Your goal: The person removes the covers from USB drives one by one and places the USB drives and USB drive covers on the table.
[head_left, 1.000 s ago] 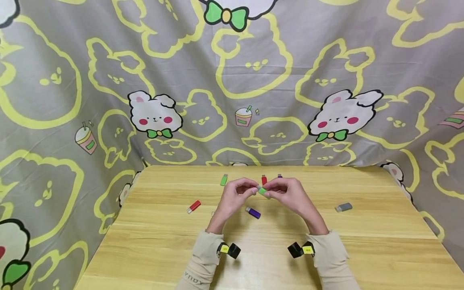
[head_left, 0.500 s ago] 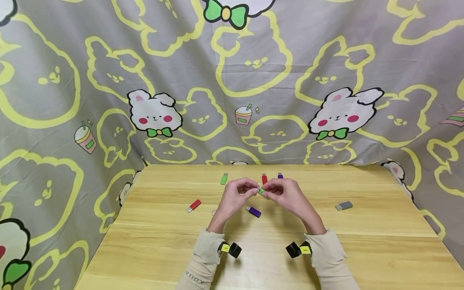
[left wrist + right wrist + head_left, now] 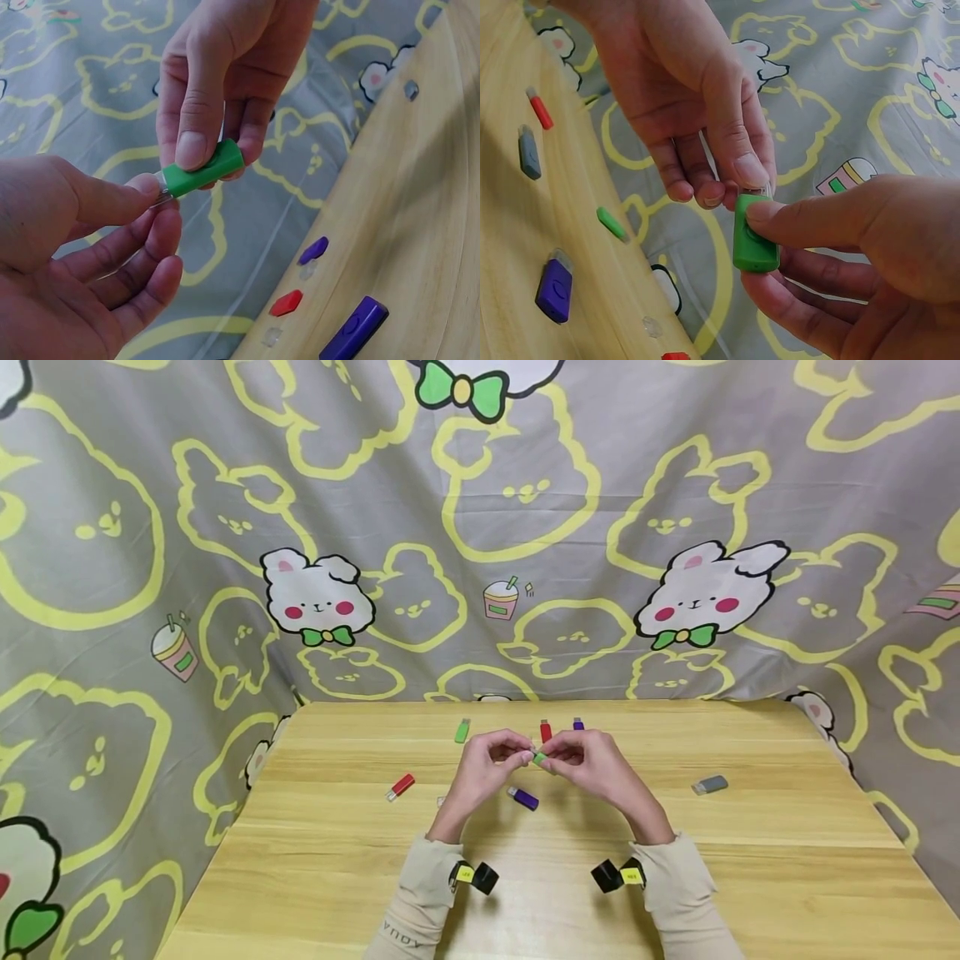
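Both hands hold one green USB flash drive (image 3: 756, 244) above the far middle of the table, seen close up in both wrist views. My left hand (image 3: 482, 768) pinches its clear end between thumb and forefinger; the other left fingers are loosely bent. The fingertips hide much of that clear part (image 3: 163, 193). My right hand (image 3: 592, 762) pinches the green body, its thumb lying flat on the broad face and its fingers beneath. A purple USB drive (image 3: 523, 798) lies on the table between the forearms.
On the wooden table (image 3: 787, 860) lie more drives: red (image 3: 401, 787) at left, grey (image 3: 709, 785) at right, and green (image 3: 462, 731), red (image 3: 546, 731) and purple (image 3: 578, 724) behind the hands. A grey drive (image 3: 530, 154) is mostly hidden by my left arm in the head view. Patterned curtain (image 3: 480, 527) surrounds the table.
The hands stay almost in place, still gripping the green drive. Less of its green body shows by the right fingers in the head view than a second ago; the right forearm has shifted slightly left.
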Demonstrator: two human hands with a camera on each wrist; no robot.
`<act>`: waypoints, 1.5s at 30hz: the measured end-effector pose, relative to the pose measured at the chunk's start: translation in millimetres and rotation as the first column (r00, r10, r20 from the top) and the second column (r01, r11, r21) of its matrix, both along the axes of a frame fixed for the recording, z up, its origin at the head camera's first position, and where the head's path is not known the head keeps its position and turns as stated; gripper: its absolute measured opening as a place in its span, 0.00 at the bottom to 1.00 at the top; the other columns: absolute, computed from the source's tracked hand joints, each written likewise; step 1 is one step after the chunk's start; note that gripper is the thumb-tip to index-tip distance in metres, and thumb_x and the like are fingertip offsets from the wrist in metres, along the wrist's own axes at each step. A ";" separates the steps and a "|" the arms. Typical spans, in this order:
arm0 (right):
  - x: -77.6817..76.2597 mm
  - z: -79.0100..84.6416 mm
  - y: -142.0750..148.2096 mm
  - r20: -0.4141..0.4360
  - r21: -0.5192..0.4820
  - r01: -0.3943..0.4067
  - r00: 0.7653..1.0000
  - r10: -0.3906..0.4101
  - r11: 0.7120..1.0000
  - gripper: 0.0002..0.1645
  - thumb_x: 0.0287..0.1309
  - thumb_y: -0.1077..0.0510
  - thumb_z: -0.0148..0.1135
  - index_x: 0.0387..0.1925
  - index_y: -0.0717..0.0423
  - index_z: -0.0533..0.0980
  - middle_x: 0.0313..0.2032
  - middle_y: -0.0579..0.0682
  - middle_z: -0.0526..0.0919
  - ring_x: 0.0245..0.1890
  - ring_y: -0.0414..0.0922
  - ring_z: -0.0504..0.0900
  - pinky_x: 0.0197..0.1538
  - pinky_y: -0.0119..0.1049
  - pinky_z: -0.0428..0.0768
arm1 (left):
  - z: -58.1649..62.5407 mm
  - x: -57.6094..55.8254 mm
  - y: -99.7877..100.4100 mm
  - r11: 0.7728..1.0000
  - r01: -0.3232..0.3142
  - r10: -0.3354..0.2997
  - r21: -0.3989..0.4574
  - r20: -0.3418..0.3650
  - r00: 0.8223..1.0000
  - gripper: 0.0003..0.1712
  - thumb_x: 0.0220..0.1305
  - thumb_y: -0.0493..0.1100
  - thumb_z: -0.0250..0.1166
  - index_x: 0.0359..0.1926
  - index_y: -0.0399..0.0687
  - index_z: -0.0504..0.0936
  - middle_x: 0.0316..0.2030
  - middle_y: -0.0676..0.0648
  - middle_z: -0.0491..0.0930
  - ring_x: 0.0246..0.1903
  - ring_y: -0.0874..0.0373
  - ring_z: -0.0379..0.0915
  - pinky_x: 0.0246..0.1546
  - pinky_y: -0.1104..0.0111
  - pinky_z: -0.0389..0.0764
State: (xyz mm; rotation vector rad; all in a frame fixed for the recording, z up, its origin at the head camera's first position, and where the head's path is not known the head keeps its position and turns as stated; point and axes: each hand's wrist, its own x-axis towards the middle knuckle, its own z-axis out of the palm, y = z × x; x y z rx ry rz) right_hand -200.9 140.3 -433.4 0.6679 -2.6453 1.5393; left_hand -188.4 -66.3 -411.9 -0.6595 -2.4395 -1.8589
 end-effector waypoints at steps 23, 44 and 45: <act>2.3 0.6 2.3 0.018 0.013 -0.014 1.000 0.014 1.000 0.04 0.60 0.66 0.73 0.38 0.61 0.86 0.33 0.49 0.88 0.33 0.42 0.86 0.37 0.32 0.85 | -1.6 0.8 3.4 0.999 -0.042 0.042 -0.020 0.012 0.999 0.04 0.64 0.25 0.67 0.40 0.26 0.85 0.35 0.32 0.86 0.34 0.38 0.84 0.33 0.75 0.81; 3.6 2.2 9.0 0.104 0.015 -0.009 0.995 0.008 1.000 0.04 0.57 0.68 0.74 0.34 0.61 0.85 0.31 0.49 0.86 0.31 0.43 0.83 0.35 0.30 0.83 | -24.0 -19.5 -24.7 0.984 -0.175 0.174 0.013 0.056 0.983 0.03 0.64 0.29 0.70 0.38 0.37 0.88 0.34 0.42 0.86 0.33 0.44 0.83 0.34 0.68 0.84; 3.5 1.9 9.6 0.106 0.004 -0.017 0.994 0.017 1.000 0.04 0.58 0.68 0.74 0.34 0.62 0.85 0.32 0.50 0.86 0.31 0.44 0.83 0.35 0.30 0.83 | -23.5 -20.2 -25.5 0.986 -0.165 0.165 0.008 0.057 0.985 0.02 0.65 0.30 0.70 0.38 0.37 0.88 0.34 0.43 0.86 0.33 0.47 0.83 0.34 0.69 0.84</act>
